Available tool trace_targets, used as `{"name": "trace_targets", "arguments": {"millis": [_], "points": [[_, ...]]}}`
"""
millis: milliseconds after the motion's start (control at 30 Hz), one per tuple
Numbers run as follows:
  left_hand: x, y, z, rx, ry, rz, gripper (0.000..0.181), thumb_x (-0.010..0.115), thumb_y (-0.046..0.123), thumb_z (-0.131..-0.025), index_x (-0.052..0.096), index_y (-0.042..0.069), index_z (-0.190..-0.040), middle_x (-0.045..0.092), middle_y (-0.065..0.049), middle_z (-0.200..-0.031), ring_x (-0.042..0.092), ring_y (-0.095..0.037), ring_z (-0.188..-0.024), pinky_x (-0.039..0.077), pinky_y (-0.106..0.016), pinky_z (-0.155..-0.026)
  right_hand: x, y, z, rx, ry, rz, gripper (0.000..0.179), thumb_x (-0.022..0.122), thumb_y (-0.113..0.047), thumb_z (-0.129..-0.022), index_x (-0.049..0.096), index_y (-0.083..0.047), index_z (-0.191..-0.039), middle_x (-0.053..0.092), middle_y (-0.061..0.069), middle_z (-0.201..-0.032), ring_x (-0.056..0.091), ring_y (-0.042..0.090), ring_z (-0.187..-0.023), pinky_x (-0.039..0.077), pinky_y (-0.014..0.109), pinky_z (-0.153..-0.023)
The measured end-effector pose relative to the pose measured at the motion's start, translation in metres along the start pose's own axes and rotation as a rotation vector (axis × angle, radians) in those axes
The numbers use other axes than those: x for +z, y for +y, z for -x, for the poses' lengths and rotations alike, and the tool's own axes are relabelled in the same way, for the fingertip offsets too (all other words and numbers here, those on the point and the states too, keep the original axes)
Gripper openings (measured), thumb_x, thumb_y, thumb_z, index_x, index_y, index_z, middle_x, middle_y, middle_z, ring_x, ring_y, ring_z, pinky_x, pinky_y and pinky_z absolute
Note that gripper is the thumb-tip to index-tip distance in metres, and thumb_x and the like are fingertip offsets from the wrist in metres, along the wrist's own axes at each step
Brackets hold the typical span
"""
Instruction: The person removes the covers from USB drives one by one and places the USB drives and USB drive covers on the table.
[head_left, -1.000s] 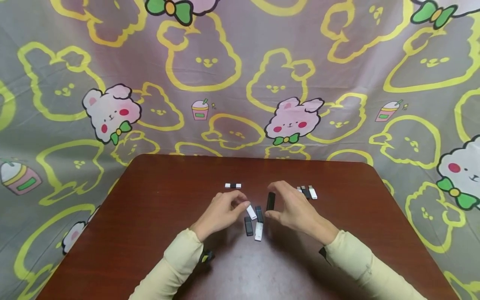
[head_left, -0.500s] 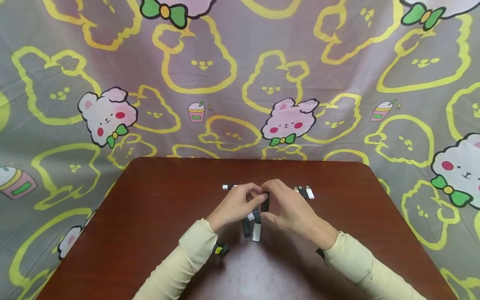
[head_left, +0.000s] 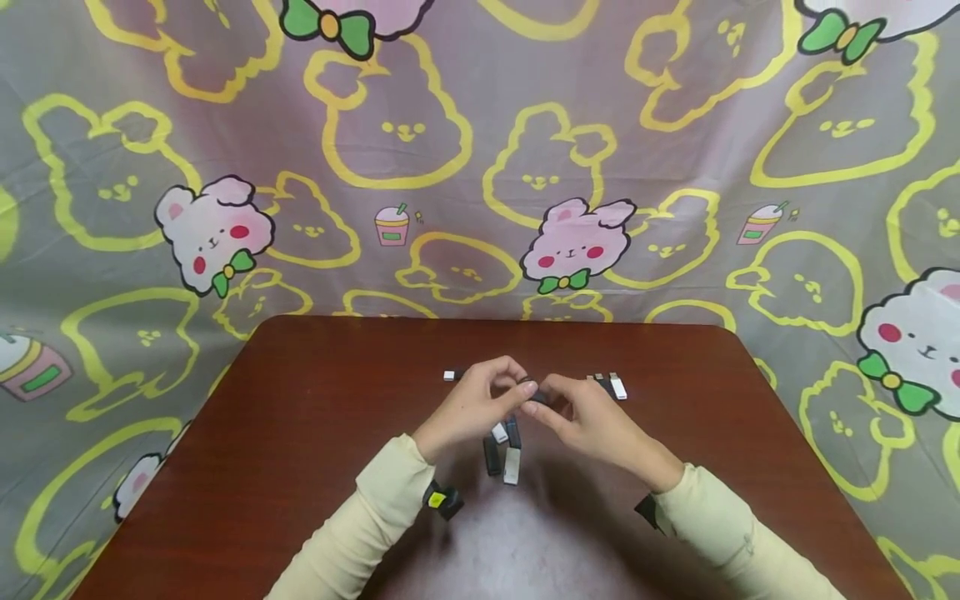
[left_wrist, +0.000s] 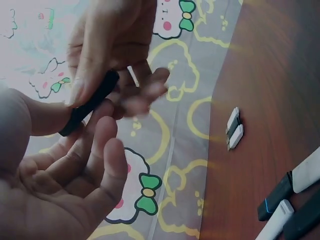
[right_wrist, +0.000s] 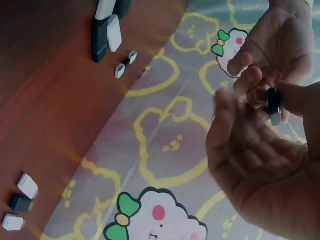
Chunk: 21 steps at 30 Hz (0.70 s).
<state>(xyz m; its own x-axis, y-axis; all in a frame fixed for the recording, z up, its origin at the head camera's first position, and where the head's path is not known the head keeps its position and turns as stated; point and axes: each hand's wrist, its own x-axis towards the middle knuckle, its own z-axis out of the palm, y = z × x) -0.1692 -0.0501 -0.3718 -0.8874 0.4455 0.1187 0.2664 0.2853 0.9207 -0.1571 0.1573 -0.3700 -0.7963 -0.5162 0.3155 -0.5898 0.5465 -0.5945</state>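
Observation:
Over the middle of the table, my left hand (head_left: 472, 410) and right hand (head_left: 603, 427) meet on a black USB flash drive (left_wrist: 94, 102). In the left wrist view the left thumb and fingers pinch its lower end, while the right thumb and fingers grip it higher up. A small light tip, perhaps its plug (right_wrist: 276, 119), shows at its end in the right wrist view. Below the hands lie two white flash drives (head_left: 512, 467) and two black ones (head_left: 492, 457), close together. Fingers cover much of the held drive in the head view.
Toward the back left, a short row of small white and black pieces (left_wrist: 235, 129) lies partly behind the left hand. At the back right stand white and black flash drives (head_left: 618, 387) with bare metal plugs. A patterned cloth (head_left: 465, 167) hangs behind the brown table (head_left: 337, 358).
My left hand has moved right and up from beside the white drive in the pile to take hold of the black drive. The right hand has turned that drive from upright; it now shows less.

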Motion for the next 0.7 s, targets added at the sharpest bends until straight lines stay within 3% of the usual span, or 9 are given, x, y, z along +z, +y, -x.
{"name": "trace_targets", "arguments": {"millis": [133, 233, 333, 467, 700], "points": [[0.0006, -0.0023, 0.0000, 0.032, -0.020, -0.061, 0.018, 0.064, 0.027, -0.100, 0.065, 0.011, -0.108, 0.070, -0.011, -0.091, 0.063, -0.014, -0.074, 0.054, -0.026, -0.068, -0.0011, 0.0007, 0.0013, 0.029, -0.070, -0.094, 0.009, 0.070, -0.018, -0.096, 0.063, -0.016, -0.092, 0.046, -0.007, -0.067, 0.044, 0.004, -0.057, 0.041, 0.021, -0.053], [0.0008, -0.0011, 0.0006, 0.049, -0.044, -0.092, 0.019, 0.064, 0.028, -0.101, 0.066, 0.011, -0.109, 0.072, -0.011, -0.090, 0.065, -0.009, -0.071, 0.056, -0.025, -0.068, -0.0022, 0.0011, 0.0023, 0.018, -0.099, -0.131, 0.006, 0.067, -0.017, -0.098, 0.064, -0.013, -0.097, 0.054, -0.006, -0.073, 0.049, 0.005, -0.064, 0.044, 0.022, -0.058], [0.0004, 0.0014, 0.0019, 0.063, -0.060, -0.082, 0.018, 0.065, 0.026, -0.100, 0.068, 0.010, -0.107, 0.074, -0.012, -0.087, 0.071, -0.019, -0.072, 0.058, -0.026, -0.066, -0.0034, 0.0014, 0.0039, 0.004, -0.136, -0.162, 0.006, 0.064, -0.018, -0.100, 0.066, -0.016, -0.106, 0.061, -0.007, -0.081, 0.053, 0.005, -0.070, 0.047, 0.022, -0.063], [-0.0007, 0.0023, 0.0032, 0.076, -0.076, -0.042, 0.013, 0.066, 0.022, -0.099, 0.070, 0.010, -0.101, 0.074, -0.014, -0.079, 0.071, -0.031, -0.073, 0.055, -0.026, -0.062, -0.0054, 0.0024, 0.0058, -0.016, -0.175, -0.200, 0.007, 0.061, -0.021, -0.102, 0.065, -0.024, -0.107, 0.052, -0.009, -0.076, 0.048, 0.003, -0.064, 0.046, 0.022, -0.060], [0.0009, -0.0003, 0.0048, 0.074, -0.071, -0.017, 0.011, 0.066, 0.020, -0.099, 0.071, 0.010, -0.100, 0.070, -0.010, -0.074, 0.066, -0.015, -0.067, 0.053, -0.025, -0.061, -0.0068, 0.0054, 0.0061, -0.011, -0.211, -0.252, 0.008, 0.058, -0.028, -0.104, 0.066, -0.027, -0.105, 0.044, -0.009, -0.070, 0.041, 0.001, -0.058, 0.041, 0.021, -0.054]]}}
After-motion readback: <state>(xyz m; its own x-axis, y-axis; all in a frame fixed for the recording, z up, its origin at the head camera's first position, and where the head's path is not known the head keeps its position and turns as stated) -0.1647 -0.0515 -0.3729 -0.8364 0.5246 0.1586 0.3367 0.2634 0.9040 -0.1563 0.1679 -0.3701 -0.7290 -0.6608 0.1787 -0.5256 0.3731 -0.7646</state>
